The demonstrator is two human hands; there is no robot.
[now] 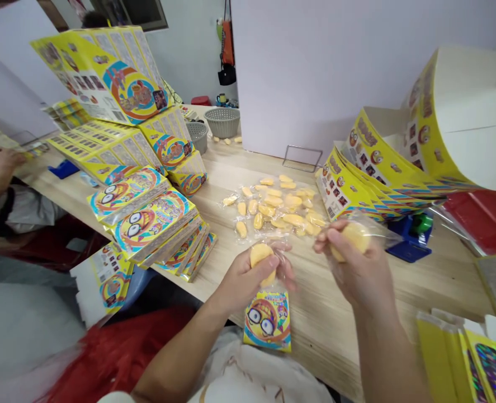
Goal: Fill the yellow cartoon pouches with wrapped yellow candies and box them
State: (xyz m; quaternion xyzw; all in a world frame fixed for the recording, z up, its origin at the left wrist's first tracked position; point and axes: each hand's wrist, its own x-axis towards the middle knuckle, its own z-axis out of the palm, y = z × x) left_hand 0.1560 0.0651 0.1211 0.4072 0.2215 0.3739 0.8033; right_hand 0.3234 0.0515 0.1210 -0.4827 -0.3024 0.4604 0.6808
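Observation:
My left hand (248,277) grips a yellow oval piece in clear wrap (261,255), thumb across its front. To the right, my right hand (363,274) is closed on another yellow piece in a clear bag (357,237), whose loose plastic trails to the right. What the yellow pieces are made of I cannot tell. Just below my left hand lies a small printed box (267,327) with a cartoon face in glasses, near the table's front edge. Beyond both hands, a loose pile of small wrapped yellow pieces (279,204) spreads over the wooden table (231,260).
Stacked printed boxes (159,224) and larger cartons (105,78) stand at left. Nested open cartons (369,162) lean at right beside a blue tape dispenser (413,240). Flat yellow cartons (449,352) lie front right. Behind are a grey basket (222,121), a wire stand (302,158) and another person's hand (6,162).

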